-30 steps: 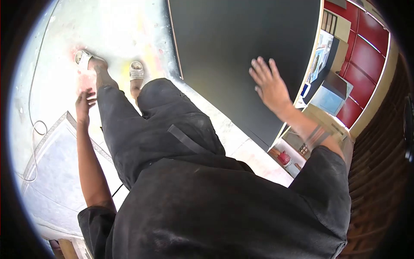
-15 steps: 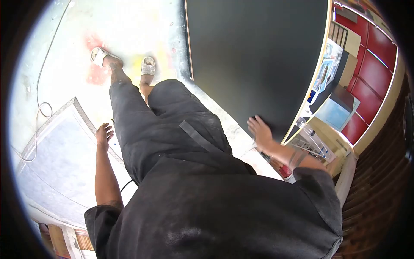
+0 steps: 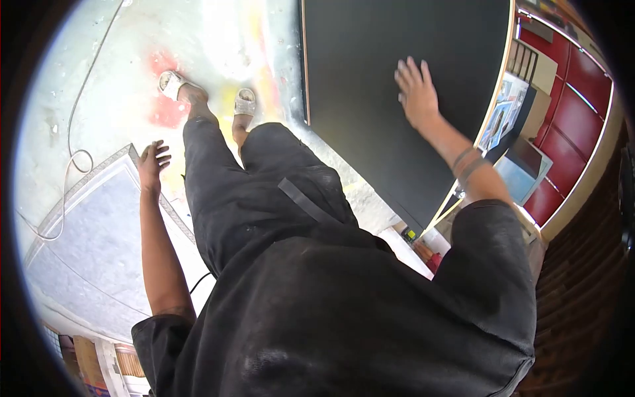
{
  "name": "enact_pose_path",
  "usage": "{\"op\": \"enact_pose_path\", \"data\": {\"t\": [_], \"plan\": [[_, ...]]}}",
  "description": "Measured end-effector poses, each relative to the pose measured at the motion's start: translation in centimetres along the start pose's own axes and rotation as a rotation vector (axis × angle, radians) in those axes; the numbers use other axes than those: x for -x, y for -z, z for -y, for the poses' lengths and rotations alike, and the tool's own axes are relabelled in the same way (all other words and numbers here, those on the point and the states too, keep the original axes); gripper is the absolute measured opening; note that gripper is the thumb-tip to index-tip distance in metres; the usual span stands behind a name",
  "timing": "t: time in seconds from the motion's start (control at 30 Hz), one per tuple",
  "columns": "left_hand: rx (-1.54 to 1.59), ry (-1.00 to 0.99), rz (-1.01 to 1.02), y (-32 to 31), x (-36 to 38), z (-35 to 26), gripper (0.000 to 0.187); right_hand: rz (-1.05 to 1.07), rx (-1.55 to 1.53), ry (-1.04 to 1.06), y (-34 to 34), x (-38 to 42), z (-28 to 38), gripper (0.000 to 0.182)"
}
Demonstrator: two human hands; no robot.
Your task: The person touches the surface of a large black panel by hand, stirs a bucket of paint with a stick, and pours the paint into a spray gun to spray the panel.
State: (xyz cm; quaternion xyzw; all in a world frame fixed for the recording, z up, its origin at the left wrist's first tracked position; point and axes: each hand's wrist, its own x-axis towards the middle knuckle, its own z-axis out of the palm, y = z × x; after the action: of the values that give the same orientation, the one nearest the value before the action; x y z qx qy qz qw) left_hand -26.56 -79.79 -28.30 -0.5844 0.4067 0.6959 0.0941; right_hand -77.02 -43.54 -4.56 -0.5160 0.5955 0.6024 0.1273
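Right hand [image 3: 417, 92] raised, now flat on black panel [image 3: 397, 86]

Single head-worn fisheye view, steeply down the body, close to torso, floor beyond

Two bare hands show: the left hand [image 3: 153, 161] with fingers loosely spread above the floor, and the right hand [image 3: 417, 92] spread flat over the one large black panel [image 3: 390, 79]. Two pale sandals [image 3: 173, 84] stand on the far floor, and one grey framed slab [image 3: 99, 245] lies to the left. One thin cable [image 3: 74, 159] loops beside that slab, and red cabinet doors [image 3: 569, 86], several though I cannot count them surely, line the right.
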Motion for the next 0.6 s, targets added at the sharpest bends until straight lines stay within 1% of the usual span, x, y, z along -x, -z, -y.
{"op": "enact_pose_path", "data": {"t": [0.07,0.1,0.13,0.17,0.2,0.23,0.27,0.3,0.33,0.37,0.4,0.5,0.6], "plan": [[0.027,0.082,-0.043,2.2,0.1,0.8,0.044,0.071,0.088,0.146,-0.8,4.0,3.9,0.067],[0.059,0.127,-0.083,3.2,0.4,0.9,0.042,0.113,0.182,0.219,-2.0,6.6,6.5,0.072],[0.092,0.174,-0.121,4.2,0.8,1.2,0.04,0.185,0.097,0.41,-2.7,9.5,8.3,0.072],[0.117,0.208,-0.153,5.2,1.3,1.6,0.041,0.258,0.045,0.55,-4.7,12.4,10.6,0.072],[0.141,0.24,-0.186,6.3,1.7,2.0,0.041,0.529,0.133,0.666,-4.9,14.1,13.5,0.074],[0.182,0.288,-0.196,7.8,1.5,2.8,0.041,0.861,-0.194,0.736,-3.2,15.0,13.8,0.065],[0.203,0.272,-0.176,9.3,1.7,3.6,0.039,1.172,-0.547,0.784,-1.5,15.7,14.2,0.059],[0.238,0.249,-0.162,11.2,1.5,5.2,0.037,0.879,-0.963,0.853,4.5,18.2,9.3,0.052],[0.21,0.216,-0.172,12.9,0.8,6.6,0.036,0.822,-0.971,0.83,5.7,16.0,8.8,0.052],[0.206,0.273,-0.223,13.3,1.2,4.9,0.035,0.787,-1.033,0.763,9.8,14.3,11.2,0.052],[0.176,0.356,-0.201,13.9,1.3,3.2,0.037,0.755,-1.097,0.698,11.9,12.2,11.4,0.051],[0.189,0.306,-0.176,16.1,-0.3,-0.5,0.038,0.66,-1.302,0.532,18.3,6.4,10.6,0.05],[0.187,0.221,-0.183,16.7,-1.8,-7.3,0.039,0.551,-1.498,0.424,24.4,-0.1,8.2,0.049]]}}
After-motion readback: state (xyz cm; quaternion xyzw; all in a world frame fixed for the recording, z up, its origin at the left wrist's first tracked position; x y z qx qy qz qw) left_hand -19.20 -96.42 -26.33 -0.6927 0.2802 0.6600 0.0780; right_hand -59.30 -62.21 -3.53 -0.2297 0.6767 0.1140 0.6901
